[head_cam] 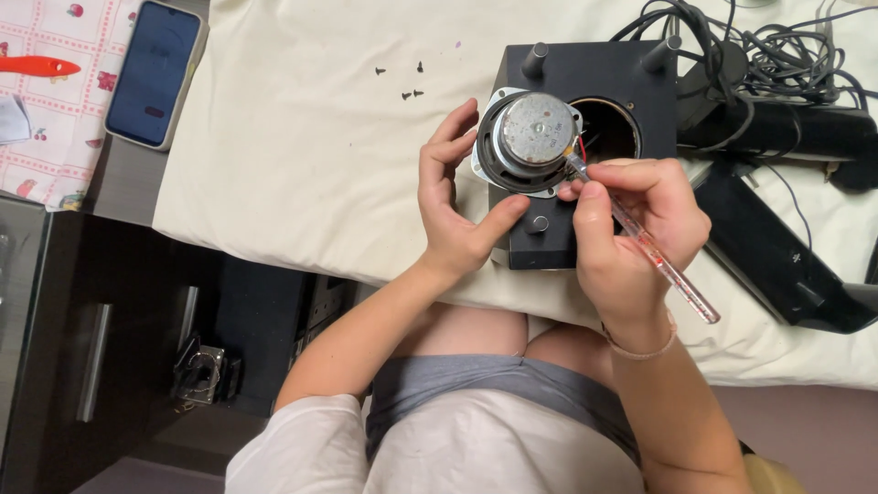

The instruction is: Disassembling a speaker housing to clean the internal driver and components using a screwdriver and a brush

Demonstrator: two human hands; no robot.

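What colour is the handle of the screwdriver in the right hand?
Clear with a red core, seen in the head view: the screwdriver in the right hand.

Looks like a home room, not a workshop. Soft cream bedding (302,165) used as the work surface; at far left, a cloth with a fruit print (55,110) and a phone (154,73) lying on it; dark drawer furniture (91,348) near left; tangled black cables (768,55) at far right.
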